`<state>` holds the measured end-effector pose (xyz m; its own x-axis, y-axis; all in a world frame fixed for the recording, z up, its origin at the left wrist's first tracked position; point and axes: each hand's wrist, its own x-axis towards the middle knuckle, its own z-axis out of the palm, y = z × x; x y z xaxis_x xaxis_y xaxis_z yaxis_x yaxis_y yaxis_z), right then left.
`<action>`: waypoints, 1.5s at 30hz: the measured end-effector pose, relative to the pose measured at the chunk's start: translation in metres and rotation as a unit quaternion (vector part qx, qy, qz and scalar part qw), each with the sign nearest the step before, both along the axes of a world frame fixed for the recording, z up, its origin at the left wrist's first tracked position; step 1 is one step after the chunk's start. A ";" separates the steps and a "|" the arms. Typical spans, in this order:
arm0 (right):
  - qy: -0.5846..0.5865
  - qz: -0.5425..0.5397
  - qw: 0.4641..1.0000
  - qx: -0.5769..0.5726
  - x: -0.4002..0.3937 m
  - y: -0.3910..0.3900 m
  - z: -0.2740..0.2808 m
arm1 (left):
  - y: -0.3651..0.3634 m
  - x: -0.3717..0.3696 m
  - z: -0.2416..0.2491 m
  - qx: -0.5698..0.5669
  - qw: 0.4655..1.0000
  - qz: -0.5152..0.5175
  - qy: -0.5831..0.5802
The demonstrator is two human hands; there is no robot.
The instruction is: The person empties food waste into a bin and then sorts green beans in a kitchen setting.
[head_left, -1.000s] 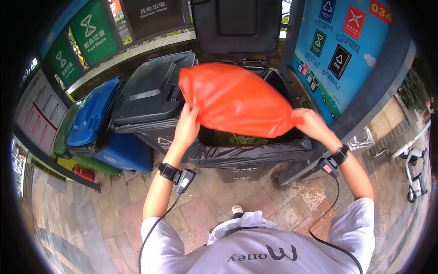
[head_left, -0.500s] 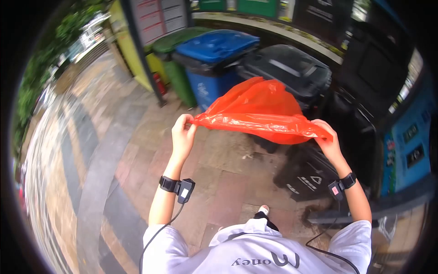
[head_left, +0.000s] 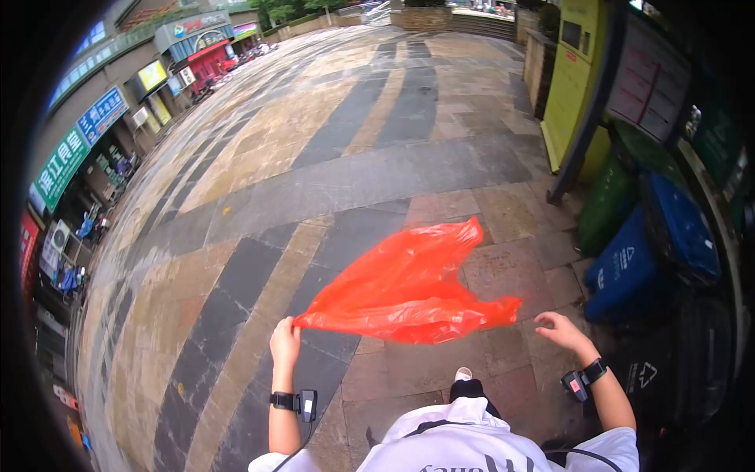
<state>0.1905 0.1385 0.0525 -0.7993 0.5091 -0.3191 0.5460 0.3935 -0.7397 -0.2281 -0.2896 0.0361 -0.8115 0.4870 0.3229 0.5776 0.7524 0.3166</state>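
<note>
A thin red plastic bag (head_left: 401,283) floats stretched out in front of my body, above the paving. My left hand (head_left: 285,341) is closed on its left corner. Just right of the bag's free right end is my right hand (head_left: 563,330), with curved fingers apart and a visible gap between it and the bag. Each wrist wears a black strap with a small device.
At the right stand a blue bin (head_left: 641,259), a green bin (head_left: 609,193) and a dark bin (head_left: 696,354). A yellow cabinet (head_left: 570,79) and a dark post stand behind them. Shopfronts with signs (head_left: 63,167) line the far left.
The view has turned left, so the bins now sit at the right edge. My right hand has let go of the bag's right end, while my left hand still holds its corner.
</note>
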 end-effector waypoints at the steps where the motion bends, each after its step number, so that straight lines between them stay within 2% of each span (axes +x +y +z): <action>1: -0.058 0.034 0.996 -0.066 -0.034 0.019 -0.018 | -0.038 -0.008 -0.002 -0.037 0.998 0.035 0.037; 4: -0.148 0.214 0.965 -0.037 -0.141 0.059 -0.062 | -0.150 -0.004 -0.022 -0.109 0.964 0.240 0.031; 7: -0.227 0.249 0.940 -0.052 -0.269 0.086 -0.113 | -0.229 0.033 -0.045 -0.174 0.892 0.414 -0.054; 8: -0.225 0.265 0.937 -0.034 -0.313 0.091 -0.131 | -0.236 0.048 -0.044 -0.203 0.862 0.455 -0.096; 9: -0.223 0.281 0.933 -0.017 -0.359 0.096 -0.148 | -0.241 0.064 -0.047 -0.181 0.842 0.485 -0.150; 11: -0.190 0.303 0.934 0.021 -0.469 0.093 -0.165 | -0.243 0.085 -0.053 -0.124 0.802 0.532 -0.241; 14: -0.108 0.324 0.939 0.028 -0.608 0.039 -0.185 | -0.206 0.091 -0.034 -0.059 0.745 0.604 -0.276; 16: -0.031 0.353 0.934 -0.041 -0.699 -0.017 -0.207 | -0.183 0.082 -0.031 -0.045 0.725 0.625 -0.285; 18: -0.014 0.378 0.902 -0.207 -0.762 -0.092 -0.184 | -0.162 0.071 -0.034 -0.033 0.702 0.646 -0.299; 22: -0.121 0.428 0.837 -0.319 -0.848 -0.210 -0.184 | -0.119 0.044 -0.060 -0.020 0.638 0.691 -0.339; 25: -0.209 0.479 0.760 -0.385 -0.904 -0.253 -0.202 | -0.116 0.007 -0.087 -0.008 0.589 0.711 -0.384; 26: -0.244 0.473 0.753 -0.387 -0.936 -0.255 -0.218 | -0.130 -0.030 -0.112 -0.001 0.576 0.716 -0.395; 27: -0.278 0.465 0.745 -0.390 -0.969 -0.251 -0.224 | -0.145 -0.081 -0.122 -0.013 0.588 0.715 -0.377; 29: -0.266 0.410 0.796 -0.358 -1.029 -0.216 -0.235 | -0.176 -0.163 -0.135 -0.037 0.612 0.713 -0.339; 30: -0.244 0.366 0.838 -0.324 -1.056 -0.192 -0.246 | -0.182 -0.222 -0.124 -0.058 0.633 0.713 -0.295; 31: -0.220 0.282 0.887 -0.292 -1.077 -0.159 -0.258 | -0.190 -0.281 -0.116 -0.050 0.648 0.704 -0.285; 32: -0.219 0.212 0.923 -0.237 -1.099 -0.120 -0.293 | -0.197 -0.339 -0.112 -0.043 0.661 0.694 -0.281; 34: -0.209 0.101 0.945 -0.231 -1.135 -0.041 -0.335 | -0.206 -0.461 -0.103 -0.009 0.715 0.655 -0.245; 36: -0.187 0.026 0.949 -0.251 -1.159 0.036 -0.362 | -0.209 -0.579 -0.106 -0.016 0.764 0.591 -0.258; 37: -0.169 0.025 0.958 -0.231 -1.170 0.074 -0.383 | -0.202 -0.638 -0.097 -0.026 0.791 0.550 -0.267; 38: -0.192 -0.088 0.927 -0.310 -1.172 0.076 -0.348 | -0.196 -0.685 -0.090 -0.007 0.801 0.532 -0.273; 39: -0.153 -0.101 0.928 -0.324 -1.177 0.076 -0.325 | -0.185 -0.708 -0.069 0.015 0.810 0.518 -0.275; 42: -0.190 -0.199 0.903 -0.330 -1.181 0.101 -0.341 | -0.164 -0.843 -0.087 0.022 0.856 0.436 -0.277; 45: -0.214 -0.278 0.866 -0.356 -1.243 0.079 -0.344 | -0.134 -0.963 -0.082 0.030 0.870 0.386 -0.306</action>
<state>-1.0528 0.2177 -0.2917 -0.2255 0.3305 -0.9165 0.7888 -0.4901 -0.3709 -1.1907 -0.4233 -0.0462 -0.9180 -0.2827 -0.2780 -0.3833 0.8124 0.4394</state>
